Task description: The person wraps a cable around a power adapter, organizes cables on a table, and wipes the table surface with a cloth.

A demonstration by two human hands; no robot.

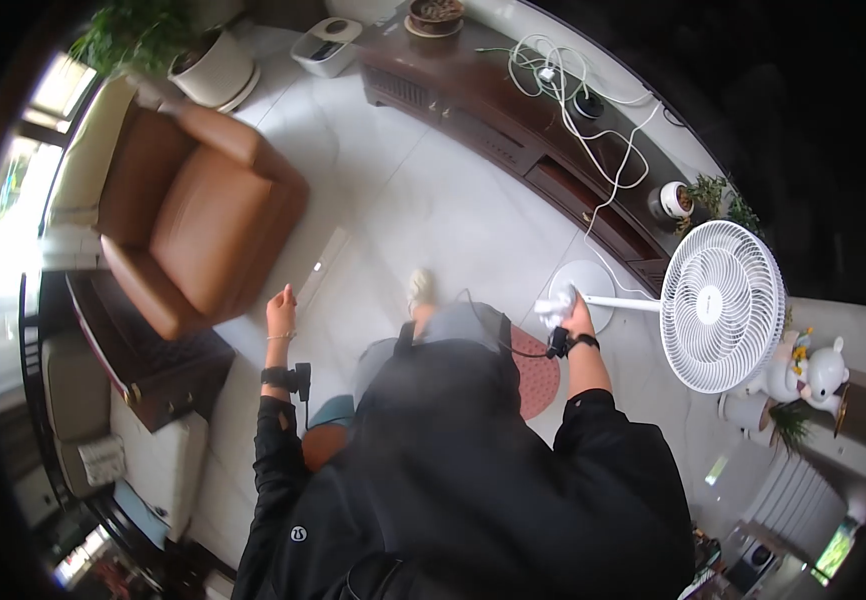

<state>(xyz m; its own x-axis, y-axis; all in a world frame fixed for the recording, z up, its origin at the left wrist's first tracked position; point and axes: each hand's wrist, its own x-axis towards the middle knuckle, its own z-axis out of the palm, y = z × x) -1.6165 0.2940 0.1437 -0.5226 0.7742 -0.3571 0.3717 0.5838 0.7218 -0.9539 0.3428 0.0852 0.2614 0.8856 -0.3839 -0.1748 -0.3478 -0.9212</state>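
Observation:
My right hand (579, 318) is closed around a crumpled white cloth (554, 305), which could also be tissue. It is over the round white base (601, 312) of a standing fan (721, 305), beside the thin pole. The fan's round grille faces up toward me, and its blades look distinct. On the other side, my left hand (281, 312) is held out in the air with its fingers curled in, and nothing shows in it. The brown leather armchair (215, 230) is the nearest thing to it. Both wrists wear black straps with small devices.
A dark wooden TV cabinet (483, 115) runs along the wall, with tangled white cables (618, 150) on top and one trailing down by the fan. A potted plant (215, 75), a white bear figure (803, 378) and a red mat (538, 375) are also around me.

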